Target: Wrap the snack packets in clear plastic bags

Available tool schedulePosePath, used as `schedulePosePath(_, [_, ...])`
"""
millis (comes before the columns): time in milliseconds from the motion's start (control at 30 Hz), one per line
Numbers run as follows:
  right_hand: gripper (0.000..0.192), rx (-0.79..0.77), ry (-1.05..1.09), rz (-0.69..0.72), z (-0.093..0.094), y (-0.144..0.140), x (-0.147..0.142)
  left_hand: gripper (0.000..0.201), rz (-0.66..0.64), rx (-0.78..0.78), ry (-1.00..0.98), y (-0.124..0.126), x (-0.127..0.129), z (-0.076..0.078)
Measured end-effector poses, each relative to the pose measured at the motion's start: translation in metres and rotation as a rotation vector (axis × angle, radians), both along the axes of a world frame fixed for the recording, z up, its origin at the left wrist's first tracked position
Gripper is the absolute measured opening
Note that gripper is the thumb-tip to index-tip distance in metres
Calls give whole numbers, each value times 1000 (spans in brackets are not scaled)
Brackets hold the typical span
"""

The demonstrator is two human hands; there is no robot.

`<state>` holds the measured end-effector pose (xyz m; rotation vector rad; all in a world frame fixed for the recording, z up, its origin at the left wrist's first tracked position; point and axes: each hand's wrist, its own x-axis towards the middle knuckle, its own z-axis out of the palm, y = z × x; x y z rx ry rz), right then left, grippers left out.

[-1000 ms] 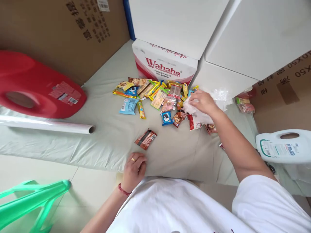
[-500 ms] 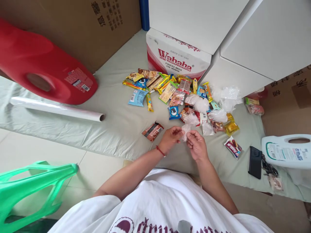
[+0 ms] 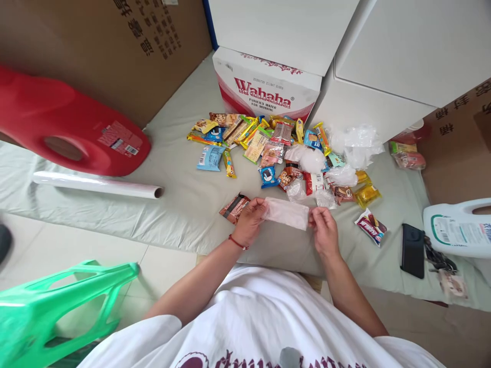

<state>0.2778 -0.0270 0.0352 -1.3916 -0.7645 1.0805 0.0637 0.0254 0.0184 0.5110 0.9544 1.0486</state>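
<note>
My left hand [image 3: 250, 221] and my right hand [image 3: 324, 230] each pinch one end of a small clear plastic bag [image 3: 287, 213], stretched flat between them above the pale sheet [image 3: 180, 209]. A brown snack packet [image 3: 234, 207] lies just left of my left hand. Beyond the bag spreads a pile of several colourful snack packets [image 3: 261, 145], mixed with crumpled clear bags [image 3: 355, 140]. A red-and-white snack packet [image 3: 370, 226] lies to the right of my right hand.
A Wahaha carton [image 3: 268, 94] and white boxes [image 3: 383, 56] stand behind the pile. A red jug [image 3: 65, 128] and a film roll [image 3: 97, 185] lie at left, a green stool [image 3: 57, 306] lower left. A black phone [image 3: 413, 243] and white jug [image 3: 458, 227] are at right.
My right hand came back from the pile with a clear bag, my left hand joined it, and the two hands have now pulled the bag out flat between them.
</note>
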Motion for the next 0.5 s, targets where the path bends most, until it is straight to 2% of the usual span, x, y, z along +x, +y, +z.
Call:
schedulePosePath(67, [26, 146, -280, -2, 7, -2, -3, 36, 32, 66, 97, -3, 2, -3])
schedulePosePath(133, [41, 238, -523, 196, 12, 1, -9, 35, 31, 123, 153, -5, 5, -3])
schedulePosePath(200, [30, 278, -719, 436, 11, 6, -16, 37, 31, 109, 120, -6, 7, -2])
schedulePosePath(233, [22, 290, -800, 501, 9, 9, -18, 38, 44, 81, 89, -6, 6, -1])
schedulePosePath(300, [24, 326, -929, 499, 2, 10, -20, 42, 89, 28, 52, -7, 3, 0])
schedulePosePath(367, [24, 377, -1038, 405, -6, 3, -19, 43, 125, -7, 50, -7, -3, 1])
schedulePosePath(433, [23, 452, -1142, 331, -11, -12, -17, 45, 144, -50, 44, -8, -8, 1])
schedulePosePath(500, [23, 535, -1231, 333, -14, -29, -17, 48, 141, -104, 16, -9, -10, 1])
